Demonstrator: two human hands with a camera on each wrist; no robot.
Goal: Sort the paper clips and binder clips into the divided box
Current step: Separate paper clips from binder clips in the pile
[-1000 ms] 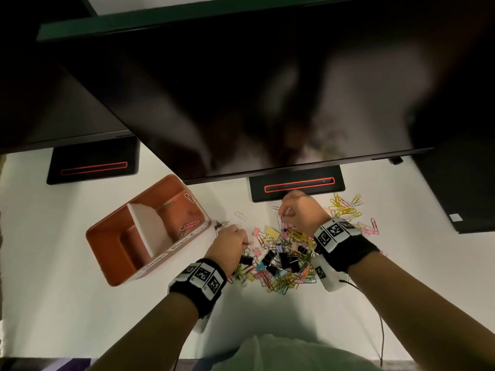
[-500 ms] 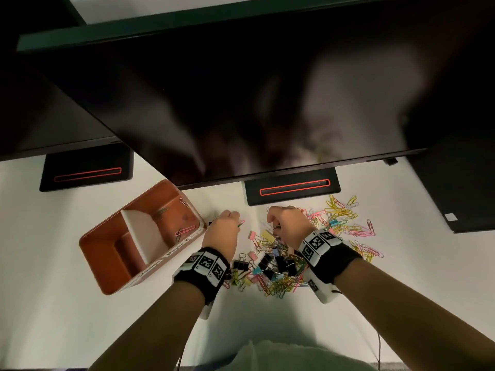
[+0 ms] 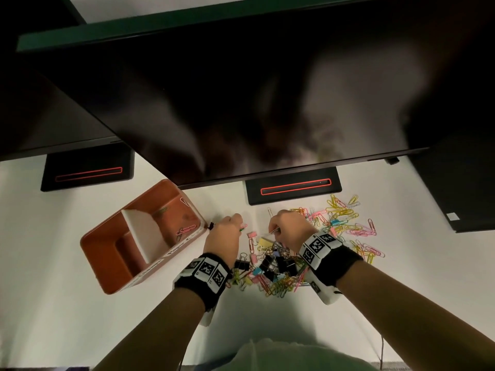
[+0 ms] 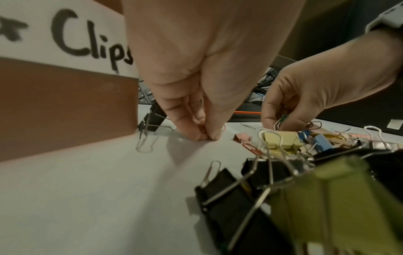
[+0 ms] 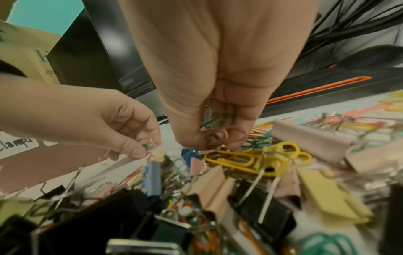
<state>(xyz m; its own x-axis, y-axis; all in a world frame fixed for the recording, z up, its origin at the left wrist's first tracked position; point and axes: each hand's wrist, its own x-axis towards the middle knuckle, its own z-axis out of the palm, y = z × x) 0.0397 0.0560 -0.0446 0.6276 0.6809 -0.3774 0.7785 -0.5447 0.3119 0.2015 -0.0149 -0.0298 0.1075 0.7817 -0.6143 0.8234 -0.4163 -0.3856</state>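
One divided box (image 3: 112, 261) holds two pink paper clips (image 3: 184, 231); beside it lies the uncounted clip pile (image 3: 278, 266). The left hand (image 3: 223, 234) pinches a green clip (image 5: 148, 145), seen only from the right wrist. The right hand (image 3: 290, 228) grips several paper clips (image 5: 218, 127).

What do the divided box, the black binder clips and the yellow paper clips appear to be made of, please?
Divided box: probably matte moulded plastic, orange-brown, with smooth rounded corners; cardboard cannot be ruled out. Black binder clips: seemingly black-coated sheet metal with bare silvery wire handles. Yellow paper clips: bent wire under a glossy yellow coating, likely vinyl or paint.
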